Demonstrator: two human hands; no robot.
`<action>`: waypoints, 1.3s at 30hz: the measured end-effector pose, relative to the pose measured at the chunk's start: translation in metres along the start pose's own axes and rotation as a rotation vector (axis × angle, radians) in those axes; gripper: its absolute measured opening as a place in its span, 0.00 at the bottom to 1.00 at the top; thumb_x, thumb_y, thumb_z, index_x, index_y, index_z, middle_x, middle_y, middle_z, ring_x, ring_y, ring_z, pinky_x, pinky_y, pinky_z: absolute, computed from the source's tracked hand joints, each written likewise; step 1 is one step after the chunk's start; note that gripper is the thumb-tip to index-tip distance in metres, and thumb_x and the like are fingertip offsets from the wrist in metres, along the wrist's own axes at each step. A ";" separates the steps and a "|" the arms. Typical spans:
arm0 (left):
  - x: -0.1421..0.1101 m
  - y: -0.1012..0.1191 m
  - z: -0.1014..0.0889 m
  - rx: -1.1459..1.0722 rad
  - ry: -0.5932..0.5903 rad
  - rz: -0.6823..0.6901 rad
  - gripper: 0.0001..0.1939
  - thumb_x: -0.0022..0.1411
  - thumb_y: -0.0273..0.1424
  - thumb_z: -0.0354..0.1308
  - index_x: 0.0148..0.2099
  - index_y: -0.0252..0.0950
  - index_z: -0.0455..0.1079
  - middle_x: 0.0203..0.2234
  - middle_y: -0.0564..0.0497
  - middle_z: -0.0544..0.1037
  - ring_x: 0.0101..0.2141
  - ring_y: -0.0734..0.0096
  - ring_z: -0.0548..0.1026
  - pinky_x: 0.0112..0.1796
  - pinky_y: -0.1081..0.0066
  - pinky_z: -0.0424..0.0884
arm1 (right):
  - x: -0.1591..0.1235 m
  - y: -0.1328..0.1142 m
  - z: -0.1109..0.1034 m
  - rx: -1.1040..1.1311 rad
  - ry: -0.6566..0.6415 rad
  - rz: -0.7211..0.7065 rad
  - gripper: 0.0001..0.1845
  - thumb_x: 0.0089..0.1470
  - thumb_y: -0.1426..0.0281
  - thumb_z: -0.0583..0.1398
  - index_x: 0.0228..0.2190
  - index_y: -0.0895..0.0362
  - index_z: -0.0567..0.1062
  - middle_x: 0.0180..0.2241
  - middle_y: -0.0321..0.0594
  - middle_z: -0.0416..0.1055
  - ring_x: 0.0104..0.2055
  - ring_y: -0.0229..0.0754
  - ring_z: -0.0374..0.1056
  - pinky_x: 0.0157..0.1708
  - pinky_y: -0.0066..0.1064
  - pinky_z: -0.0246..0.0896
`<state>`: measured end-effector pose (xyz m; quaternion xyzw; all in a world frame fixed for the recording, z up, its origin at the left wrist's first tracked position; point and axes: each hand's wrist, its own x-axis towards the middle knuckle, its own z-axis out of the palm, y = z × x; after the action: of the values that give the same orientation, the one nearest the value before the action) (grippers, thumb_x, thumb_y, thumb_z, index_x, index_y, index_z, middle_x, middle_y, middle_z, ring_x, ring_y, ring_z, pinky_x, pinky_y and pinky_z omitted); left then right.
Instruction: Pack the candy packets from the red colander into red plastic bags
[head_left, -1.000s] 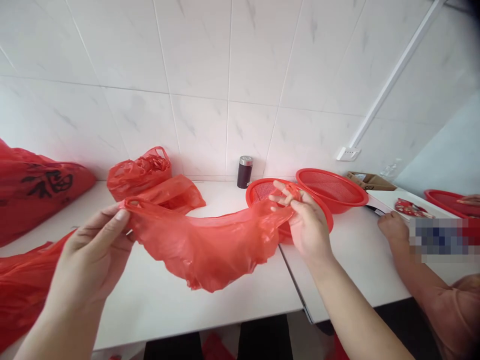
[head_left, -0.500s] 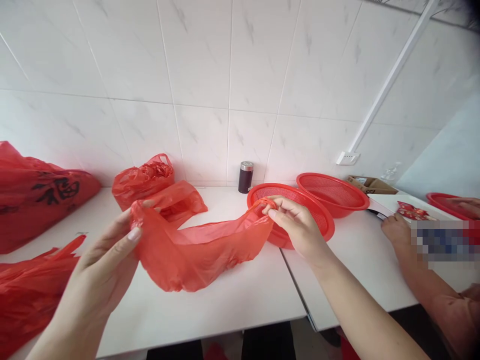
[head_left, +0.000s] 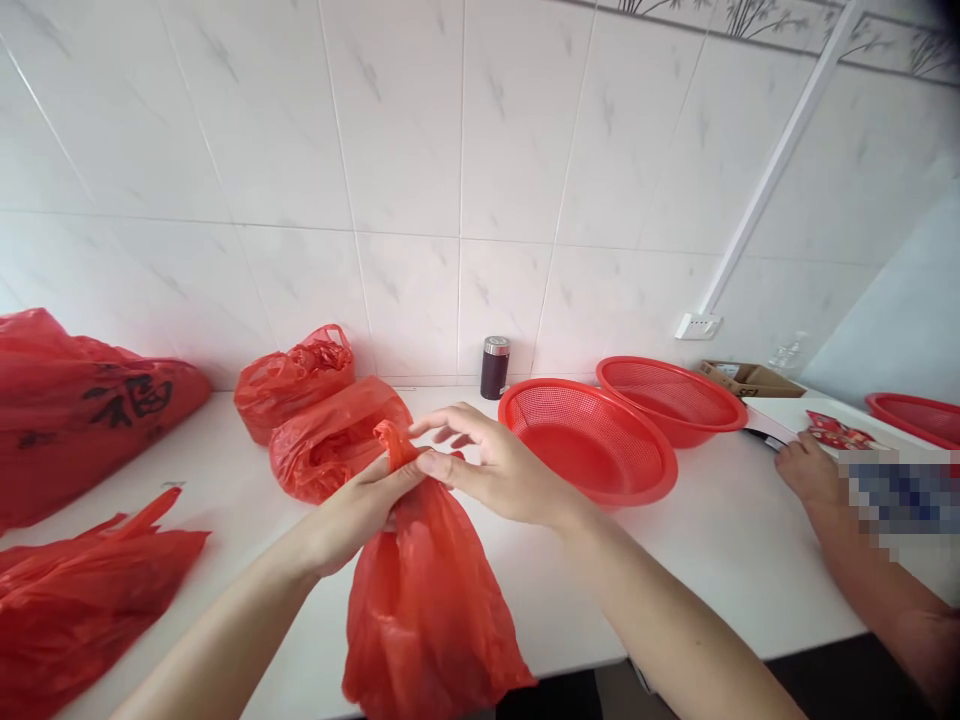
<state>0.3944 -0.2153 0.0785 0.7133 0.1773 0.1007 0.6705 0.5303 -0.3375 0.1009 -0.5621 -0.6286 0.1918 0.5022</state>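
Note:
A red plastic bag [head_left: 439, 610] hangs gathered at its top, its lower part spread out near the table's front edge. My left hand [head_left: 349, 520] is closed around the bag's neck, with a twisted end sticking up above the thumb. Just right of it is my right hand [head_left: 491, 470], its fingers apart and its thumb meeting the left thumb by the bunched plastic. Right behind the hands lies a crumpled red bag [head_left: 337, 430]. Another stuffed red bag [head_left: 292, 385] sits against it, near the wall.
Two red mesh baskets [head_left: 517, 425] stand to the right, beside a dark thermos [head_left: 494, 370]. A big red bag with black lettering [head_left: 90, 400] and a pile of red bags [head_left: 82, 600] lie left. At right, a co-worker's arm [head_left: 847, 530] rests by a cardboard box [head_left: 757, 380].
My hands have come together from holding the bag stretched wide. The bag now hangs bunched from my left hand, and my right hand has loosened its pinch.

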 end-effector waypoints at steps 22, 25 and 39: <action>0.006 -0.032 -0.012 0.905 0.254 0.334 0.16 0.45 0.13 0.46 0.29 0.39 0.64 0.25 0.57 0.72 0.24 0.75 0.67 0.22 0.75 0.58 | -0.016 0.071 0.049 0.309 0.135 0.258 0.19 0.65 0.56 0.50 0.52 0.50 0.68 0.26 0.31 0.64 0.26 0.36 0.62 0.30 0.29 0.61; 0.009 -0.049 -0.004 0.948 0.423 0.544 0.17 0.52 0.16 0.46 0.39 0.40 0.66 0.40 0.53 0.75 0.34 0.71 0.73 0.25 0.75 0.62 | -0.017 0.074 0.048 0.466 0.023 0.266 0.14 0.63 0.60 0.55 0.47 0.51 0.71 0.27 0.32 0.66 0.27 0.35 0.63 0.31 0.29 0.61; -0.048 -0.147 -0.053 0.352 0.522 0.057 0.27 0.61 0.54 0.48 0.33 0.38 0.76 0.28 0.47 0.80 0.29 0.62 0.73 0.32 0.67 0.72 | -0.072 0.129 0.062 0.298 0.389 0.436 0.17 0.55 0.55 0.62 0.34 0.56 0.67 0.39 0.43 0.74 0.41 0.44 0.72 0.42 0.36 0.65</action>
<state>0.3123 -0.1793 -0.0587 0.7733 0.3379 0.2669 0.4655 0.5345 -0.3442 -0.0592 -0.6298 -0.3506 0.2738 0.6368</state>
